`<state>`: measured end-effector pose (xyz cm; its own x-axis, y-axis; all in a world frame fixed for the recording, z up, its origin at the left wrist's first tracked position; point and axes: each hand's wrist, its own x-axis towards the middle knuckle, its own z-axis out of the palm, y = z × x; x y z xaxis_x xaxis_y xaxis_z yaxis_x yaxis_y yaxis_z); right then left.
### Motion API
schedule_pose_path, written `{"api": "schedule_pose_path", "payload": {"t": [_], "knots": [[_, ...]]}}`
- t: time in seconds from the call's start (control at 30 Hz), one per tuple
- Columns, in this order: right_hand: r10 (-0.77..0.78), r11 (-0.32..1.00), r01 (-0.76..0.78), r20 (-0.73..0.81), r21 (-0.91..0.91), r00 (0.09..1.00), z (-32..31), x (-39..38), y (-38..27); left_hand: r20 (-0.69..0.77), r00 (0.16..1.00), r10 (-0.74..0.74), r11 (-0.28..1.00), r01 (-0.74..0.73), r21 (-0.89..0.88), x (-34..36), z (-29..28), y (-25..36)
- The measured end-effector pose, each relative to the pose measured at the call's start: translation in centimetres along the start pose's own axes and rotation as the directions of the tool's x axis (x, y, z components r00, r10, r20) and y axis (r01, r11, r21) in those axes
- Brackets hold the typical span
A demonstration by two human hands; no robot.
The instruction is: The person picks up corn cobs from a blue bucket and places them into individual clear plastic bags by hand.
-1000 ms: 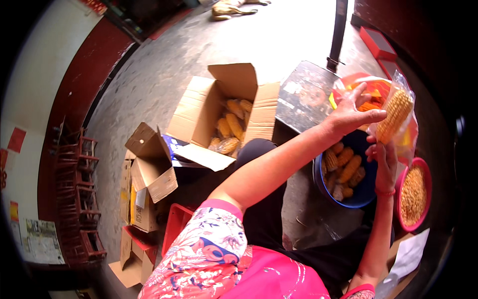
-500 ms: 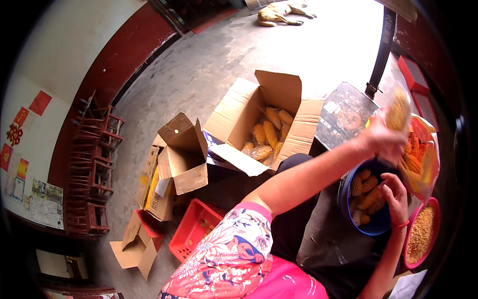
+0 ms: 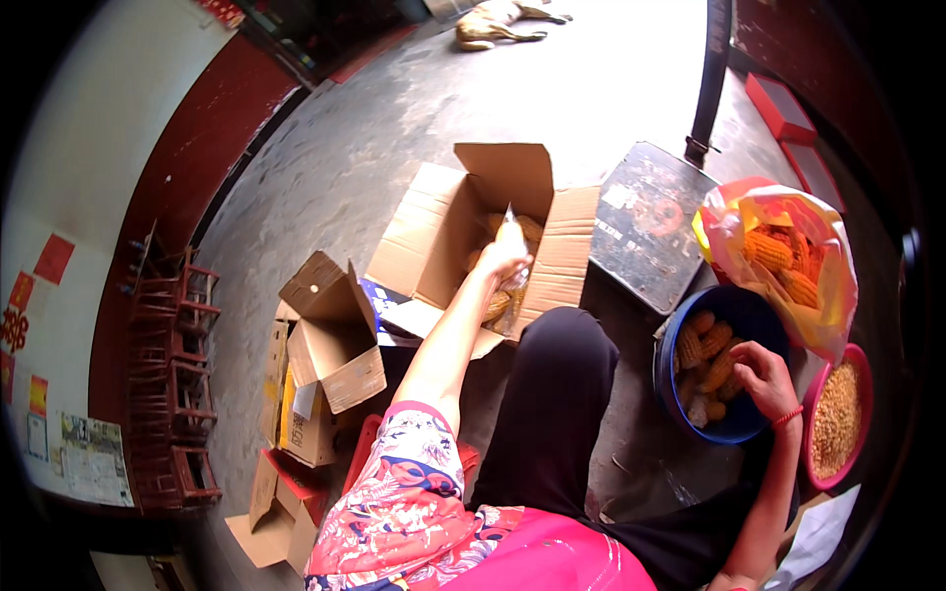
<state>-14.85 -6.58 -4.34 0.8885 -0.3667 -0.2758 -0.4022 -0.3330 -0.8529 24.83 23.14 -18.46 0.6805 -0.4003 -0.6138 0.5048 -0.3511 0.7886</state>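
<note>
My left hand [image 3: 505,260] is inside the open cardboard box [image 3: 574,246], its fingers closed around a corn cob [image 3: 509,232] in a clear plastic bag. More yellow cobs in clear bags lie beneath and around it, partly hidden by the hand. Over the right side of the blue bucket [image 3: 662,379] hovers my right hand [image 3: 767,382], fingers loosely bent and apart, holding nothing visible. Several corn cobs [image 3: 724,366] rest in the bucket. Just beyond it stands a plastic bag [image 3: 833,236] holding orange cobs [image 3: 772,251].
A pink basin [image 3: 863,414] of loose kernels sits right of the bucket. A dark flat board [image 3: 645,231] lies between box and bag. To the left are another open carton [image 3: 340,335] and stacked wooden stools [image 3: 187,374]. A dog [image 3: 498,22] lies far off.
My left hand has swung left from above the plastic bag into the cardboard box, carrying the bagged corn cob. My right hand stays over the bucket. The view has shifted slightly.
</note>
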Motion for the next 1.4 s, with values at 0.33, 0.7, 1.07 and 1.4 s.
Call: {"api": "schedule_pose_path", "payload": {"t": [0.33, 0.7, 1.07, 1.4], "knots": [[-0.106, 0.954, 0.081, -0.071, -0.289, 0.992, -1.3, 0.7, 1.7, -0.286, 0.958, 0.02, 0.995, 0.01, 0.102, 6.0, -2.4, -8.7], [-0.108, 0.912, 0.026, -0.179, -0.409, 0.978, -3.2, -1.4, 3.6, -0.152, 0.937, 0.314, 0.904, -0.246, 0.348, 3.6, 2.9, -1.0], [-0.157, 0.863, 0.025, -0.221, -0.504, 0.962, -4.4, -2.4, 4.9, 0.692, 0.632, 0.349, 0.338, -0.774, 0.535, -17.0, 23.4, 15.6], [-0.195, 0.852, -0.028, -0.367, -0.523, 0.909, -5.2, -3.5, 4.1, 0.927, 0.354, 0.125, -0.377, -0.847, 0.374, -15.5, 27.9, 7.9]]}}
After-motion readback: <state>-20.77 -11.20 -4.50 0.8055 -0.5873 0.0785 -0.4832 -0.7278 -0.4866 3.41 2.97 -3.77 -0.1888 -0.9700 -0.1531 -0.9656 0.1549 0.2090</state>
